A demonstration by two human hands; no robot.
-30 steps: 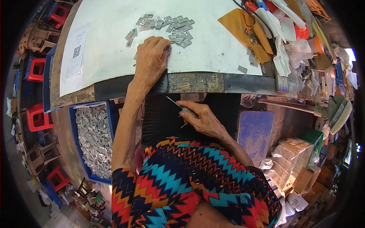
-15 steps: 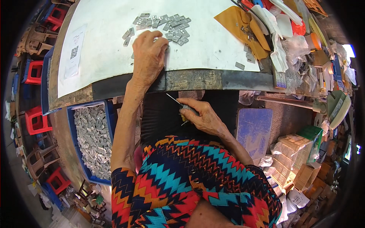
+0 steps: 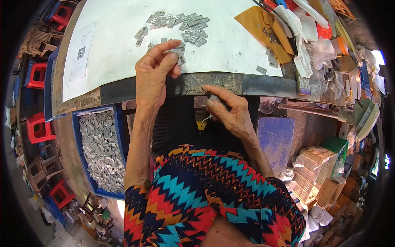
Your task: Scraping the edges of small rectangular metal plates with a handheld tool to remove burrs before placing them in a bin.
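My left hand (image 3: 153, 74) is just above the near edge of the white-covered table (image 3: 107, 49). Its thumb and fingers are closed in a pinch at a small flat grey metal piece (image 3: 181, 60). Right of it and lower, at the table's edge, my right hand (image 3: 231, 108) grips a thin tool with a slender metal shaft (image 3: 198, 83); its handle is mostly hidden in the fingers. The shaft points up and left toward the left hand. Beyond my left hand lies a loose cluster of similar grey metal pieces (image 3: 192, 26).
At lower left stands a blue bin (image 3: 78, 142) full of grey pieces. A brown envelope (image 3: 251, 22) with small parts lies on the table's right side, beside crumpled plastic bags (image 3: 321, 51). Red stools (image 3: 39, 126) stand at left; a blue board (image 3: 275, 142) lies right of my lap.
My left hand has drawn back from the cluster toward me with a grey metal piece. My right hand has risen with the thin tool, bringing it closer to the left hand.
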